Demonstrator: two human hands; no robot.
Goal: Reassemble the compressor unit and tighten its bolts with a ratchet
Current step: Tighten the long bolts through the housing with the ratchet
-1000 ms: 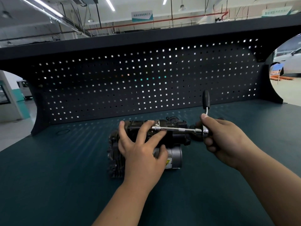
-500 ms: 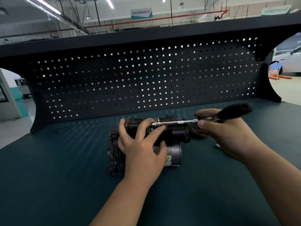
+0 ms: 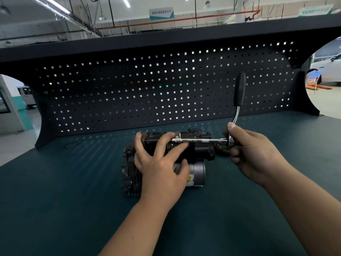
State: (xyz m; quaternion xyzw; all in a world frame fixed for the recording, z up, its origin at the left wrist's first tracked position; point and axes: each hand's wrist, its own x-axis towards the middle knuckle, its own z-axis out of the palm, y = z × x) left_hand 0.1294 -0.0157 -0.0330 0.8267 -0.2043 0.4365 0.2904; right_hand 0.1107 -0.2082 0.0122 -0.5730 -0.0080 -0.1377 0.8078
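The compressor unit (image 3: 201, 153) lies on its side near the middle of the dark green workbench (image 3: 64, 209), in front of the black pegboard (image 3: 147, 93), its finned end to the left and a silver motor can (image 3: 199, 169) on the near side. The left hand (image 3: 160, 169) lies over the top of it, fingers spread and nearly straight, pressing down, the thumb resting on the motor can. A chrome extension bar (image 3: 201, 140) runs level across the unit's top, its socket end just beside the left forefinger. The right hand (image 3: 252, 154) grips the ratchet (image 3: 239, 89) at its head, fingers curled round it, thumb set on the shank, while the black grip stands upright above the hand
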